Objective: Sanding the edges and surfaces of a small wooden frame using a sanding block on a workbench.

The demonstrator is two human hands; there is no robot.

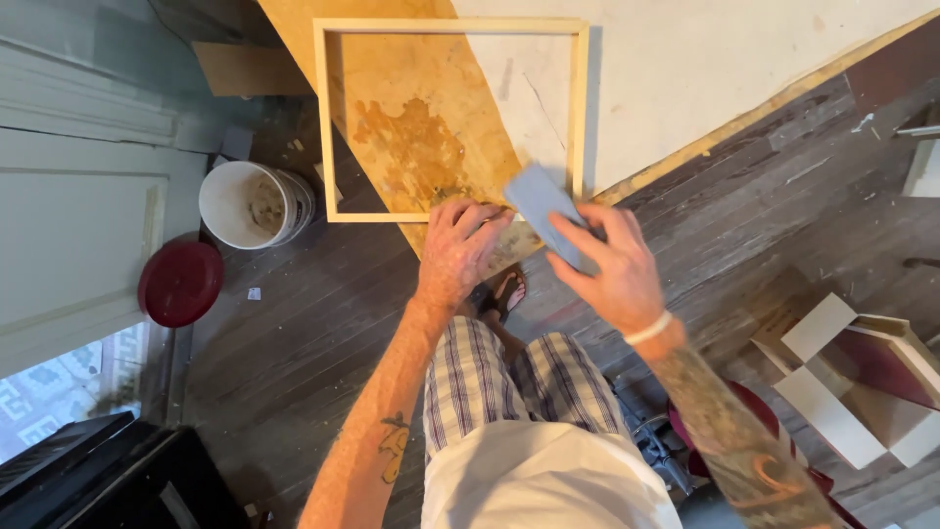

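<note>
Wooden frame (578, 108), pale and square, lies flat on the worktop (705, 69), spanning a stained plywood board (411, 137) on its left half and a white sheet surface on its right. Its near rail sits right at the worktop's edge, just in front of your 2 hands.

Your left hand (458, 250) presses down on that near rail, fingers spread over the wood and the plywood edge; the grip is flat and bearing down, not wrapped around anything. Your right hand (612, 269) holds a grey-blue sanding block (541, 204), its grip closed on the block's lower end with fingers along the side. The block is tilted, and its upper end reaches the frame's near right corner; you cannot tell from this view whether it actually touches the wood there. A white band circles your right wrist.

Below the worktop, on the dark plank floor (323, 333), a white bucket (253, 204) stands near the frame's left corner, with a dark red round lid (180, 284) just beside it. To your right, well apart from the frame, sit white and maroon boards (852, 382) stacked loosely. Your plaid shorts and 1 sandalled foot (504, 291) show directly under the hands.
</note>
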